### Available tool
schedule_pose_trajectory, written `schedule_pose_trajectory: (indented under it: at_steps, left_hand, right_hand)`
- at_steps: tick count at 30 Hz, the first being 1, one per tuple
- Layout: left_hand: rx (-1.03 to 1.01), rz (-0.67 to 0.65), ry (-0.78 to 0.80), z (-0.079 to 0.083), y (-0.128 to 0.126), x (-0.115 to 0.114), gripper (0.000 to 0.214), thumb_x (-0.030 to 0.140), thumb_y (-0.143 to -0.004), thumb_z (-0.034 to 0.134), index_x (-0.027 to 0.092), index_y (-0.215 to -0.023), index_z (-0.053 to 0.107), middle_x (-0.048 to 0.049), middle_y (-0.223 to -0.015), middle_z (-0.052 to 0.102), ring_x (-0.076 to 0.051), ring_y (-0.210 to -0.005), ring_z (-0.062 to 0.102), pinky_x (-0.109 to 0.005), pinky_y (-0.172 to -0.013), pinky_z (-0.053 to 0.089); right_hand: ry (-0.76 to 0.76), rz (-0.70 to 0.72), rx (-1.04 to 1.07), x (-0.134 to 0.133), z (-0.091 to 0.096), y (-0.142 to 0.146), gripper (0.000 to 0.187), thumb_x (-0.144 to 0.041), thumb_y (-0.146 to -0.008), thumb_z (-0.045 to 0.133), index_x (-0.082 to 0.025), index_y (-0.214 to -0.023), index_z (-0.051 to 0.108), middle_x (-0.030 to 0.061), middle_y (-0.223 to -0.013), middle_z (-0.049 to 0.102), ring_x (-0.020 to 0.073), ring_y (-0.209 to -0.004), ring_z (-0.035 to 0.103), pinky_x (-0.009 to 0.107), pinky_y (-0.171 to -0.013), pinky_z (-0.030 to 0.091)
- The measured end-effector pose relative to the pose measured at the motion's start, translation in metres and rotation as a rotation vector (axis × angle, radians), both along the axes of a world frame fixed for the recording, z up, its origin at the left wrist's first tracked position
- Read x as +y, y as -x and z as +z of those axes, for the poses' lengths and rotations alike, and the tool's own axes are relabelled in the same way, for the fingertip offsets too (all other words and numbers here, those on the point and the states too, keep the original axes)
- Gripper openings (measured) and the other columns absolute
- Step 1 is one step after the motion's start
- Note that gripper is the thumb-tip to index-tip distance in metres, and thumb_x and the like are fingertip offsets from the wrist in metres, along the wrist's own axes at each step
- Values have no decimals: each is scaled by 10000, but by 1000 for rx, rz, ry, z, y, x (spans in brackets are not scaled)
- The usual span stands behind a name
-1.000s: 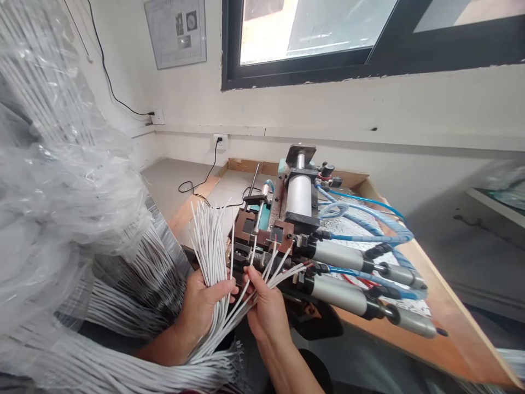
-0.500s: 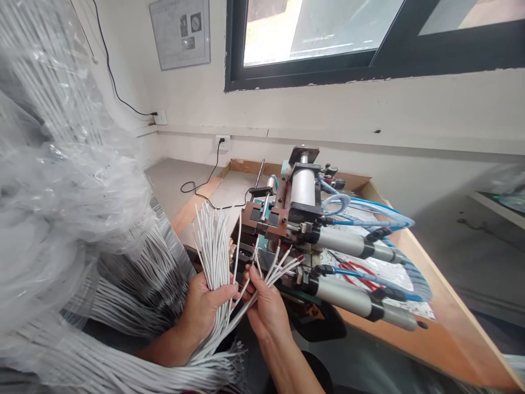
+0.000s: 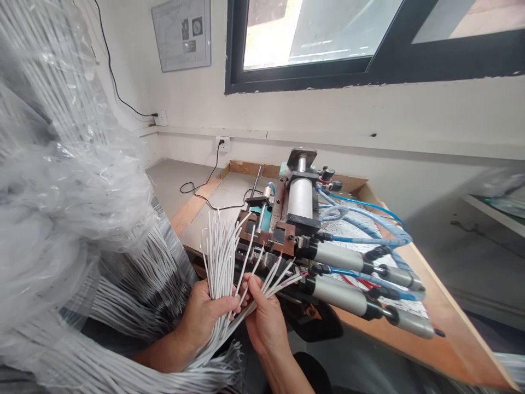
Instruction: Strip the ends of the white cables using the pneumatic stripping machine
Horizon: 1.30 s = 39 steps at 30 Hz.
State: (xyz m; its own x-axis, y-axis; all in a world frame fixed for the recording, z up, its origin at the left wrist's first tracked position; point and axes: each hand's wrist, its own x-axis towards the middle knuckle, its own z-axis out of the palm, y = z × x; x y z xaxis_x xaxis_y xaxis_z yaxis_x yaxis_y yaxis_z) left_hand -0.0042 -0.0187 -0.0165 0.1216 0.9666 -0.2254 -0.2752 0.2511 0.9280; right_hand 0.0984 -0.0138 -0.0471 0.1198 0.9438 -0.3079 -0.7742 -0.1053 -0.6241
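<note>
To see at the left of the frame: plastic [image 3: 82, 180], with grey wires [image 3: 151, 257] below it. At lower centre, holds with the left hand [image 3: 203, 314] a thick bundle [image 3: 219, 262] of white wires, fingers closed around it, thumb across the front, tips upward. Next, between both groups, a single wire [image 3: 246, 260]; whether pinched, cannot tell. Just to the right, grips with the right hand [image 3: 264, 314] a smaller fan [image 3: 286, 283], with red at some tips. Beyond, the machine [image 3: 301, 200]; contact with tips, cannot tell. Seems busy with separating one wire from the bundle. Probably calls next for a sure pinch and straight aim, without loosening the rest.
</note>
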Motion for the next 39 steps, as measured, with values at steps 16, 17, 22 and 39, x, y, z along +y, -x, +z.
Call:
schedule_pose_trajectory:
  at_steps: [16,17,22,39]
  left_hand:
    - [-62,136,-80,7,3,18,156,235,-614,662,120,-713,629,-24,-602,623,-93,-460,512,-191,-379,345]
    - [-74,129,-84,7,3,18,142,221,-610,661,120,-705,629,-41,-665,644,-102,-503,537,-185,-381,348]
    - [-113,107,-41,7,2,11,156,162,-581,673,125,-722,617,-40,-656,665,-124,-540,578,-179,-380,364]
    - [-145,83,-48,7,8,-7,206,84,-540,678,107,-724,591,-28,-676,632,-169,-574,640,-180,-391,408]
  right_hand:
    - [-43,330,-224,-24,-9,-18,241,-356,-599,724,-132,-672,679,-24,-507,456,67,-454,314,207,-429,224]
    - [-35,385,-217,-29,-10,-18,248,-363,-598,723,-128,-664,676,-26,-500,449,63,-447,303,206,-427,214]
    - [15,499,-154,-42,-15,-16,274,-386,-598,719,-122,-644,662,-35,-477,415,52,-434,272,200,-425,192]
    - [8,491,-125,-61,-19,-6,273,-381,-591,726,-123,-628,643,-46,-469,383,45,-419,266,195,-405,183]
